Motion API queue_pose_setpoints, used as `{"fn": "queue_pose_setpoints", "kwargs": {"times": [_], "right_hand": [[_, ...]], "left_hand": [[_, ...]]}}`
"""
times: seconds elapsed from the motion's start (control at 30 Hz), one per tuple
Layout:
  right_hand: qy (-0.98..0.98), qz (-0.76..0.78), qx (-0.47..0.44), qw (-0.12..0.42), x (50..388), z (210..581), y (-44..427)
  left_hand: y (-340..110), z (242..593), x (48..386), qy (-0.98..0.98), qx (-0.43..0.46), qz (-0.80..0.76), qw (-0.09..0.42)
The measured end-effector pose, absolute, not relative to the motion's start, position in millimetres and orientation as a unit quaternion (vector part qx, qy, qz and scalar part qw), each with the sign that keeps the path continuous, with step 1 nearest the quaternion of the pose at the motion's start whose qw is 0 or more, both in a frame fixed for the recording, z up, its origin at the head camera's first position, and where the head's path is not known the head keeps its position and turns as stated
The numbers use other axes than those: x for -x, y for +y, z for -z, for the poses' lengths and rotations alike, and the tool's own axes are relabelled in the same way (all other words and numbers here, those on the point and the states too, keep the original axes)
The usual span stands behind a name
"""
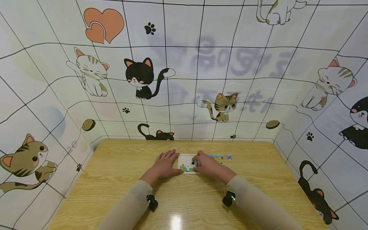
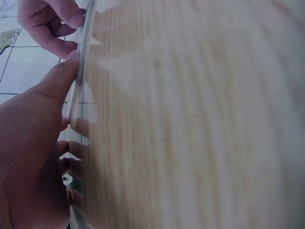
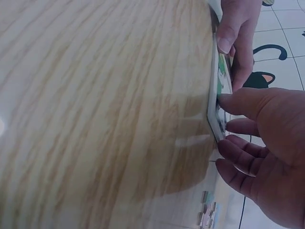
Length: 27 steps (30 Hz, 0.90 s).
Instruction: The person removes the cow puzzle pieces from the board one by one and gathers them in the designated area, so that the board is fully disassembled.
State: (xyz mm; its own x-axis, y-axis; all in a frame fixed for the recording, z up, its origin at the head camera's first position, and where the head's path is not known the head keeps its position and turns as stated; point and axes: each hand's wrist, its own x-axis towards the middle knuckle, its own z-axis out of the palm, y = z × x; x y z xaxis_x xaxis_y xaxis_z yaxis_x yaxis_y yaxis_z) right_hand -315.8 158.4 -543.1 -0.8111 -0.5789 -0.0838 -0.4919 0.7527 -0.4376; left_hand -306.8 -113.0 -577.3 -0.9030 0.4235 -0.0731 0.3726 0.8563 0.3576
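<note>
One puzzle board [image 1: 185, 158] lies on the counter [image 1: 120, 179]; the left hand [image 1: 164, 164], fingers apart, borders its left edge; the right hand [image 1: 211, 164], curved over its right part, is nearer the loose pieces [image 1: 220, 157], rightward; whether its fingers pinch anything cannot be told.

A glossy, yellowish wood-grain bench [image 1: 115, 179] is marked by a bright reflection [image 1: 176, 221] at its near side. Toward its far edge a white-bordered puzzle board [image 1: 185, 159] is laid, with small multicoloured puzzle pieces [image 1: 220, 157] scattered to its right.
</note>
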Motion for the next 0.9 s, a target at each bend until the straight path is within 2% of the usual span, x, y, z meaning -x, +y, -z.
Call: {"fn": "queue_pose_setpoints", "kwargs": {"times": [0.9], "right_hand": [[0.917,0.274,0.251,0.144,319.1,542.5,158.4]], "left_hand": [[-113.3,577.1,306.9,0.96,-0.209,-0.172,0.075]]}}
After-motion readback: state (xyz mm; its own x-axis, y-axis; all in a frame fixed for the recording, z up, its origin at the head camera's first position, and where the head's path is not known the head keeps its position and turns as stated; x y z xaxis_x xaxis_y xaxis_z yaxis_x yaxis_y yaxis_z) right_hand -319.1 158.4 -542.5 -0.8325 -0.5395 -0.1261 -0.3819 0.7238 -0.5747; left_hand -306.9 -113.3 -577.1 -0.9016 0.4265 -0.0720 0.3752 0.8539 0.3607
